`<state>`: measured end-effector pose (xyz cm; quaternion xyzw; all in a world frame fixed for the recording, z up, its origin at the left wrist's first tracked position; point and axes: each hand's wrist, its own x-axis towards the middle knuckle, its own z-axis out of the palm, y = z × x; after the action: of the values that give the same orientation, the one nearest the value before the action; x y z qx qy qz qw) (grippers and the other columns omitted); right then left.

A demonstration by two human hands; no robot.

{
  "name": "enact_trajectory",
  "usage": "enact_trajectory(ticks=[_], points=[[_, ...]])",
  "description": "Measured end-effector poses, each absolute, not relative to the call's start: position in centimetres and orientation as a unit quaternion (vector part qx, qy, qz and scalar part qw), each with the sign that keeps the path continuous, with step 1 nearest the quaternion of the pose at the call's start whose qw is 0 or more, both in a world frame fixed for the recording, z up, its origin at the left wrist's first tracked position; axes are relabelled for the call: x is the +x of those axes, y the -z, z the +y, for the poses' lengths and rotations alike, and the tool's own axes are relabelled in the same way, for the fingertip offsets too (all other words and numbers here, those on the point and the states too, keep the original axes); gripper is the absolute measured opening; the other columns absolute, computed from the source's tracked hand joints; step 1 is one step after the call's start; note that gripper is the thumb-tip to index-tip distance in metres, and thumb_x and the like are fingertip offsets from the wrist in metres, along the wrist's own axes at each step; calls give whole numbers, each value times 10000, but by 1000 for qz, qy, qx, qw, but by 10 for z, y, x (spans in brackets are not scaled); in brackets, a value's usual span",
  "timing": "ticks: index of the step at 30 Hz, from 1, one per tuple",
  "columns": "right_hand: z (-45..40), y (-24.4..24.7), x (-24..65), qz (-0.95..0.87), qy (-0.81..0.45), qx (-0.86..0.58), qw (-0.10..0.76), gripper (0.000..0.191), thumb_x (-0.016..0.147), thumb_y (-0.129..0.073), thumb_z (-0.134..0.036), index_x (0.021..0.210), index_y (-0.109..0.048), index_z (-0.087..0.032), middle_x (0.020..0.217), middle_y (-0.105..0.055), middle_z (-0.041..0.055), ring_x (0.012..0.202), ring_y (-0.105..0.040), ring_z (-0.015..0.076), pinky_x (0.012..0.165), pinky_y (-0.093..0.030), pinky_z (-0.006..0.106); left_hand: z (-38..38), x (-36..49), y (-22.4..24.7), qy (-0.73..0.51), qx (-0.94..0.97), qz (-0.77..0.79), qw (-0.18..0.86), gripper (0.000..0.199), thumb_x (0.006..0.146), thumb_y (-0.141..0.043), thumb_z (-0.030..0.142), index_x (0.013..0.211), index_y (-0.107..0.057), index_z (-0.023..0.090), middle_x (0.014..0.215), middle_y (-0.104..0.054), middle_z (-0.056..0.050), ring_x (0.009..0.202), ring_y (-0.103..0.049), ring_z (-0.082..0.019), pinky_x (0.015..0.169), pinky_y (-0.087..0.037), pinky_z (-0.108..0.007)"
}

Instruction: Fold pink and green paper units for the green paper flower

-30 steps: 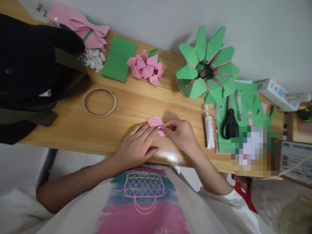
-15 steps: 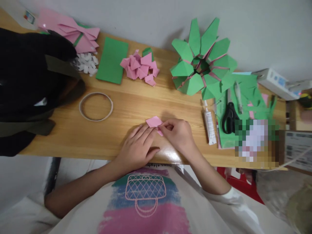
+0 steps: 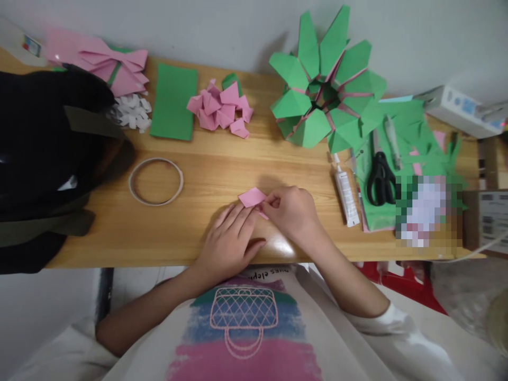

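Note:
A small folded piece of pink paper (image 3: 251, 197) lies on the wooden table in front of me. My left hand (image 3: 232, 233) rests flat with its fingers stretched out, the fingertips on the lower edge of the paper. My right hand (image 3: 291, 211) pinches the paper's right side between thumb and forefinger. A bit of pink shows below those fingertips; the pinched edge itself is mostly hidden. Farther back is a pile of folded pink paper pieces (image 3: 218, 108). To its right stands a ring of green and pink folded paper (image 3: 309, 127), shaped like a flower.
A tape roll (image 3: 156, 181) lies to the left, near a black bag (image 3: 43, 169). Green paper (image 3: 173, 101) lies behind it. At right are a glue tube (image 3: 346, 193), black-handled scissors (image 3: 381, 177) and green scraps. A cardboard box (image 3: 488, 217) borders the right end.
The camera view has tilted and shifted slightly. Both hands stay at the pink paper, in nearly the same pose.

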<state>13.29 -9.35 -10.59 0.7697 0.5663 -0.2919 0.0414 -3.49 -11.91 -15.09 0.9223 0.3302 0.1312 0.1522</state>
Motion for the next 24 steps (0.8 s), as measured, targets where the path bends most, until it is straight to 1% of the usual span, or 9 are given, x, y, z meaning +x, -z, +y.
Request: enact_trajectory(ticks=[5, 12, 18, 24], points=[[-89, 102, 130, 570, 283, 767, 81, 205, 840, -594, -265, 802, -780, -188, 851, -776, 102, 813, -688, 255, 681, -400, 333, -119, -36, 151, -125, 923, 330, 156, 514, 967, -458, 407, 1286, -555, 16, 1281, -650, -222, 1221, -581, -333, 1054, -427, -470], [-87, 97, 123, 563, 266, 775, 112, 228, 865, -573, -268, 830, -778, -173, 894, -774, 125, 891, -695, 271, 774, -419, 362, -119, -36, 151, -111, 922, 335, 162, 538, 966, -448, 416, 1309, -538, 12, 1317, -631, -221, 1242, -566, -341, 1060, -420, -479], [-85, 94, 120, 560, 250, 780, 126, 191, 845, -596, -246, 829, -777, -187, 874, -771, 126, 869, -697, 263, 818, -413, 376, -119, -36, 151, -113, 922, 335, 158, 530, 964, -444, 414, 1303, -540, 17, 1315, -634, -217, 1233, -573, -335, 1051, -426, -470], [-84, 91, 118, 556, 241, 784, 130, 174, 839, -616, -236, 801, -775, -178, 838, -765, 134, 827, -696, 262, 816, -405, 384, -119, -36, 151, -108, 921, 335, 167, 532, 952, -479, 409, 1308, -531, 17, 1320, -625, -227, 1254, -557, -337, 1066, -415, -474]])
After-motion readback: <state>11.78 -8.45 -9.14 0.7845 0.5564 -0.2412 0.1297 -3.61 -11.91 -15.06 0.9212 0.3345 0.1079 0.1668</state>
